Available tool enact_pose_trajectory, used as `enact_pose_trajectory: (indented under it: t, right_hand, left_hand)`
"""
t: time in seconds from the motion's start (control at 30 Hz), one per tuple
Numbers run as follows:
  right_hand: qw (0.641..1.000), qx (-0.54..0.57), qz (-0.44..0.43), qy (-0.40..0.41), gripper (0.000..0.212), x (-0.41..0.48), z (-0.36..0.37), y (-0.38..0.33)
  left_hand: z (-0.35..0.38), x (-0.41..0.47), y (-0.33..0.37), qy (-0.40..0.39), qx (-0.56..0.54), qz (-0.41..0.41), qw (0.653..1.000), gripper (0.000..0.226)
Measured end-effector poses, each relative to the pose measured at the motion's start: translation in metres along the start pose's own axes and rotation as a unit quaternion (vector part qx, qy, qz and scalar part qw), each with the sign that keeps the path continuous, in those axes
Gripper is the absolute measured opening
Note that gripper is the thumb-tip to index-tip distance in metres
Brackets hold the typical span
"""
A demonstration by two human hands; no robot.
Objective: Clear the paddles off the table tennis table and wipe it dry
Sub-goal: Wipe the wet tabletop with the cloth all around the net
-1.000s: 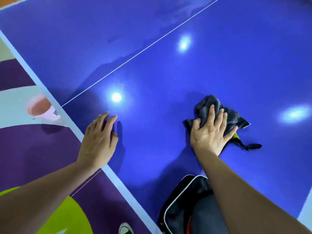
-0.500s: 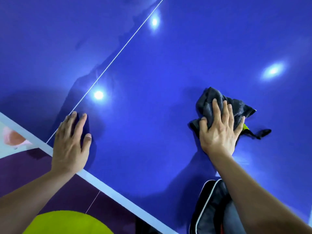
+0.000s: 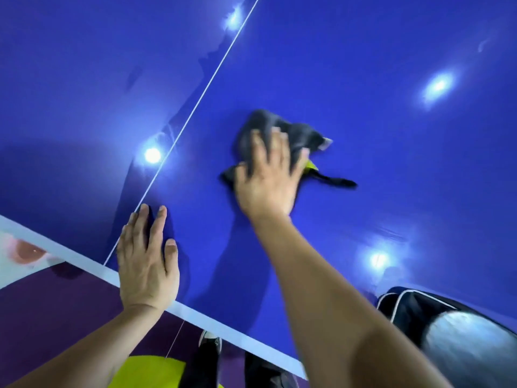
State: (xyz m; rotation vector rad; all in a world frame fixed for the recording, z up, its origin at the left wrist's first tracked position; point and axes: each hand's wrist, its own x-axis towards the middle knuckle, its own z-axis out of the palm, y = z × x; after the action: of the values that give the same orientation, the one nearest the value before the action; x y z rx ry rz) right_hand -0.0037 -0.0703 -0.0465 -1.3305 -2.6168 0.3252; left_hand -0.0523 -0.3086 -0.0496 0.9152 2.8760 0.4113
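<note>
The glossy blue table tennis table point(image 3: 377, 169) fills most of the view, with a thin white centre line point(image 3: 195, 105) running up from its white end edge. My right hand point(image 3: 268, 177) presses flat on a crumpled dark grey cloth point(image 3: 296, 135) with a yellow-green tag, just right of the centre line; the hand is motion-blurred. My left hand point(image 3: 147, 261) lies flat, fingers apart, on the table beside the white end edge point(image 3: 92, 270). No paddle is in view.
A black bag with white piping point(image 3: 414, 306) sits at the lower right on the table. Below the end edge lies a purple and yellow floor point(image 3: 50, 317), a pink bucket point(image 3: 25, 250) at far left, and my shoe point(image 3: 209, 340).
My right hand has slid the cloth to the left, towards the centre line. The view has shifted, so the bag now sits further right. My left hand stays planted by the end edge.
</note>
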Motion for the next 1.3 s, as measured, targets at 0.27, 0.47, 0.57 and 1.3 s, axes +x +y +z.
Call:
enact_pose_trajectory:
  t: [0.27, 0.47, 0.57, 1.3]
  right_hand:
    - [0.995, 0.046, -0.087, -0.001, 0.063, -0.049, 0.001, 0.002]
    - [0.955, 0.009, 0.289, 0.069, 0.068, -0.117, -0.036, 0.112]
    - [0.954, -0.003, 0.292, 0.065, 0.070, -0.118, -0.025, 0.060]
    - [0.970, -0.014, 0.239, 0.032, 0.073, -0.245, -0.028, 0.037]
  left_hand:
    - [0.005, -0.001, -0.005, 0.020, -0.018, 0.017, 0.999, 0.056]
    - [-0.009, -0.007, -0.013, -0.019, -0.156, 0.055, 0.986, 0.060]
    - [-0.026, -0.031, -0.048, -0.042, -0.155, 0.118, 0.980, 0.062]
    - [-0.039, -0.082, -0.101, -0.135, -0.019, 0.152, 0.979, 0.086]
